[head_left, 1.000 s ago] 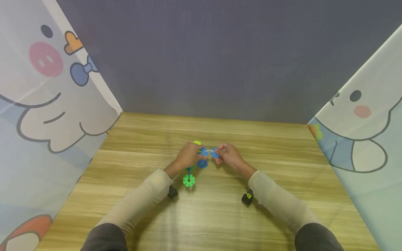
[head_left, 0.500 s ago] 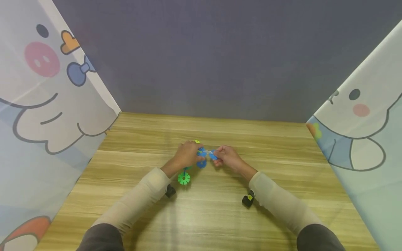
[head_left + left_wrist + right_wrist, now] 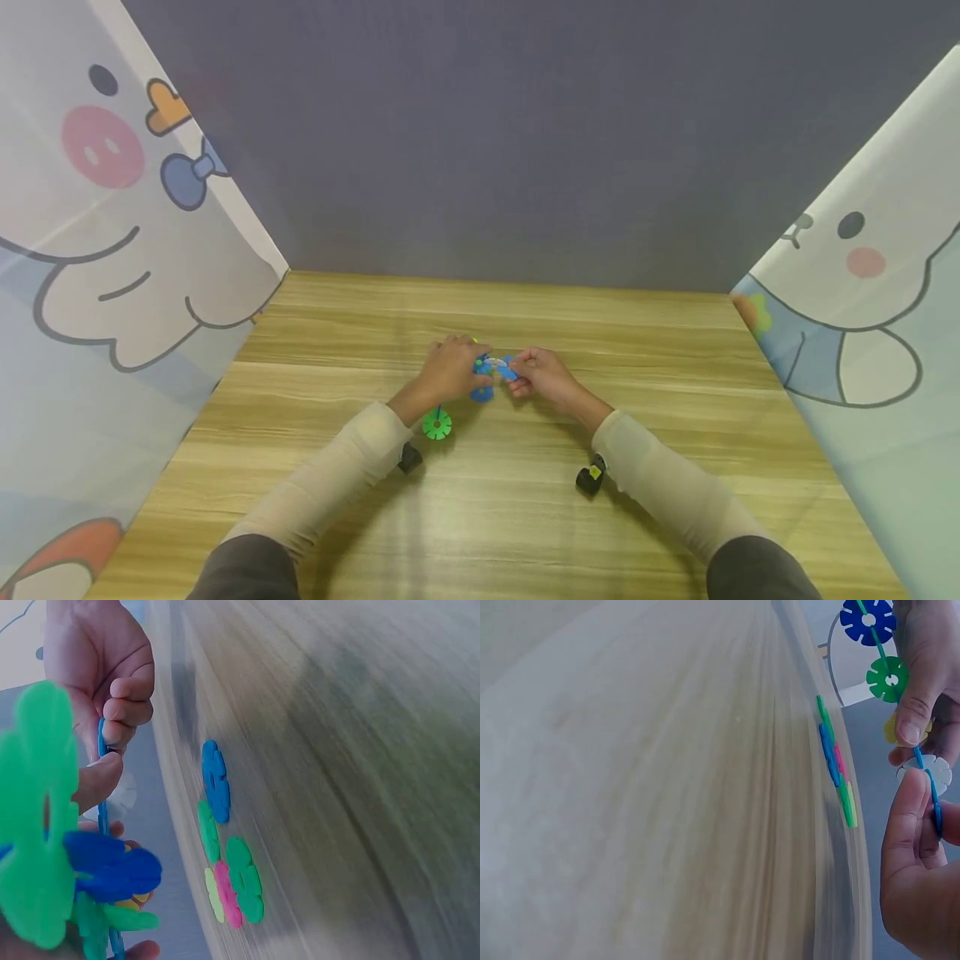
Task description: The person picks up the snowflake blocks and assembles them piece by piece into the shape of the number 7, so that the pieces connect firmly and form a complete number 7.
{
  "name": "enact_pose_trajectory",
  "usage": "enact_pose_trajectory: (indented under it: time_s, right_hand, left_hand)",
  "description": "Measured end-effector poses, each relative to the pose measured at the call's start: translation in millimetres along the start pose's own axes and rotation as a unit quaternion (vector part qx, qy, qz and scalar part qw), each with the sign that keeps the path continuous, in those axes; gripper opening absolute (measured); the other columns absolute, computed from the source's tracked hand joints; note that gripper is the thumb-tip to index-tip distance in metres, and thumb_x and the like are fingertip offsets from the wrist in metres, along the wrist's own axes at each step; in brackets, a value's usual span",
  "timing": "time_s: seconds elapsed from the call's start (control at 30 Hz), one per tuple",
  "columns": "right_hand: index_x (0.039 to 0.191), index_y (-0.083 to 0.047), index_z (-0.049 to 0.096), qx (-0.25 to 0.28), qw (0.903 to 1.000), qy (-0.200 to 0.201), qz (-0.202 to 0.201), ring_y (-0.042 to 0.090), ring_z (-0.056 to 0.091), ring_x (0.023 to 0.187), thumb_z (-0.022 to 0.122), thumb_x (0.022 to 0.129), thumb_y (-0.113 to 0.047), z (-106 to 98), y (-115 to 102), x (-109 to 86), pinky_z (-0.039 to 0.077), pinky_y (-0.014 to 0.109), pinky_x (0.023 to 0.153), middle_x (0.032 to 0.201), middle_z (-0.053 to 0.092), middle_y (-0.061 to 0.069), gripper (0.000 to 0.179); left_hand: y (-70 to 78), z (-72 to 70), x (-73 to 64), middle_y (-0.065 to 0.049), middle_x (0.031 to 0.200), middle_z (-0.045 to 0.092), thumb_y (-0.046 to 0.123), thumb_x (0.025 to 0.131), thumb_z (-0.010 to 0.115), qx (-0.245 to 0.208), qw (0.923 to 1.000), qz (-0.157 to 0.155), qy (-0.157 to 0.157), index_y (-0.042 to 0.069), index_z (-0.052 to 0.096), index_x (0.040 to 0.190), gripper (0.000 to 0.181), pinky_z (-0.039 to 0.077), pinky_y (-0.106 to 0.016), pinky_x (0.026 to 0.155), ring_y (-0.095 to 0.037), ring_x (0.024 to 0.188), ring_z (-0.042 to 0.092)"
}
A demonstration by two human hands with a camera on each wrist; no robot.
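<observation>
My left hand (image 3: 450, 369) grips a chain of slotted plastic snowflake discs. A light green disc (image 3: 437, 424) ends the chain on the near side. Further along it come a dark blue disc (image 3: 868, 621), a green disc (image 3: 890, 679) and a yellow disc (image 3: 897, 729), partly hidden by the left thumb. A whitish, see-through disc (image 3: 934, 772) sits between the two hands. Facing it, my right hand (image 3: 547, 373) pinches a blue disc (image 3: 937, 814) between thumb and fingers, its edge right at the white one. Both hands are above the table.
On the wooden table (image 3: 525, 500) under the hands lie loose discs: a blue one (image 3: 216, 782), a pink one (image 3: 226, 895), a yellow-green one (image 3: 214, 895) and two green ones (image 3: 245, 880). A dark panel (image 3: 510, 150) stands behind; cartoon-printed panels (image 3: 885, 333) flank both sides.
The chain's light green end has swung slightly left. The right hand's blue disc has come a little closer to the left hand and tilts differently; both hands keep their hold.
</observation>
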State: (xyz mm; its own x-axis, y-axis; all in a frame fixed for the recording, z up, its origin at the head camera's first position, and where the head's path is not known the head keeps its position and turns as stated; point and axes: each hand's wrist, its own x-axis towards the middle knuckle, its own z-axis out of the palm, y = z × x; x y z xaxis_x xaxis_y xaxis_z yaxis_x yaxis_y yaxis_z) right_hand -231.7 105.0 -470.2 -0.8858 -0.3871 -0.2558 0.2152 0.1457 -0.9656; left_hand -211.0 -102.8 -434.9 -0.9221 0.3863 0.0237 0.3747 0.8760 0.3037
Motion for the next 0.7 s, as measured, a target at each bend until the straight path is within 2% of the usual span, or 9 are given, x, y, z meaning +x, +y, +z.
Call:
enact_pose_trajectory:
  time_s: [0.33, 0.57, 0.7]
  right_hand:
    - [0.108, 0.003, 0.055, 0.0, 0.9999, -0.012, -0.007, 0.009, 0.066, 0.064, 0.052, 0.106, -0.009, 1.4, 0.1, -1.2, 0.06, 0.021, 0.061, 0.08, 0.067, 0.003, 0.013]
    - [0.106, 0.001, 0.056, -0.009, 0.9999, -0.007, 0.004, 0.008, 0.066, 0.064, 0.054, 0.106, -0.012, 4.7, -0.7, -1.3, 0.057, 0.02, 0.057, 0.077, 0.068, 0.0, 0.013]
    - [0.106, 0.001, 0.059, -0.01, 0.9999, -0.01, 0.008, 0.009, 0.066, 0.067, 0.054, 0.106, -0.013, 6.5, -0.4, -0.9, 0.055, 0.019, 0.057, 0.077, 0.068, -0.002, 0.015]
  left_hand:
    - [6.1, 1.6, 0.6, -0.008, 0.129, 0.07, 0.043, 0.087, 0.08, 0.011, 0.9994, 0.028, 0.016, 0.017, 0.066, 0.136, 0.056, 0.047, -0.058, 0.098, -0.033, 0.112, 0.064]
    - [9.6, 2.2, 1.8, -0.005, 0.131, 0.07, 0.049, 0.086, 0.077, 0.014, 0.9985, 0.053, 0.003, 0.022, 0.064, 0.138, 0.06, 0.045, -0.065, 0.104, -0.032, 0.117, 0.064]
    - [9.8, 4.5, 2.6, -0.001, 0.127, 0.072, 0.052, 0.087, 0.074, 0.025, 0.9974, 0.067, 0.0, 0.027, 0.063, 0.139, 0.059, 0.045, -0.066, 0.105, -0.027, 0.117, 0.066]
